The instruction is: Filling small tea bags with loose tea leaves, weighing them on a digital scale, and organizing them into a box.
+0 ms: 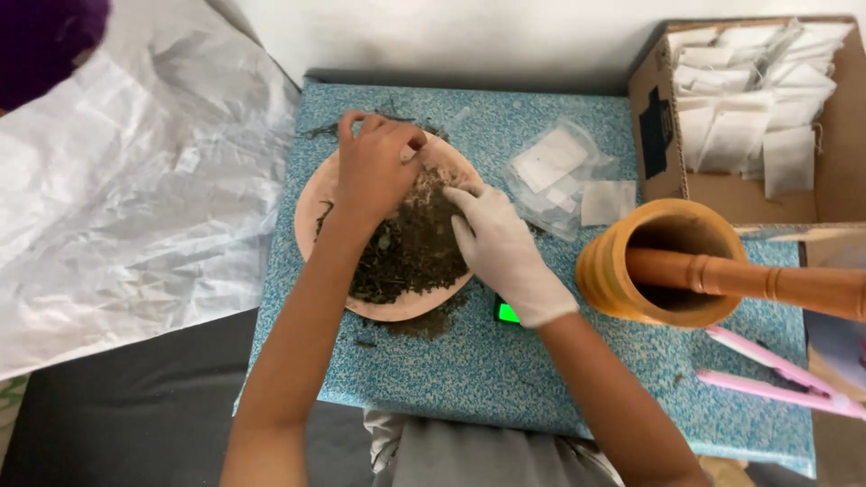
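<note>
A round pale pink plate (311,230) sits on a blue speckled board (505,370) and carries a heap of dark dried herbs (406,257). My bare left hand (374,167) hovers over the plate's far side, fingers pinched together on some of the herbs. My right hand (501,248), in a white glove, rests on the right side of the heap with fingers apart, touching the herbs. A small green light (508,314) shows under the plate's edge near my right wrist.
A wooden mortar (613,275) with a wooden pestle (749,281) stands to the right. Pink tongs-like tool (776,374) lies near the board's right edge. A clear bag of small white sachets (555,176) lies behind; a cardboard box (654,126) holds more. White crinkled plastic (135,180) lies left.
</note>
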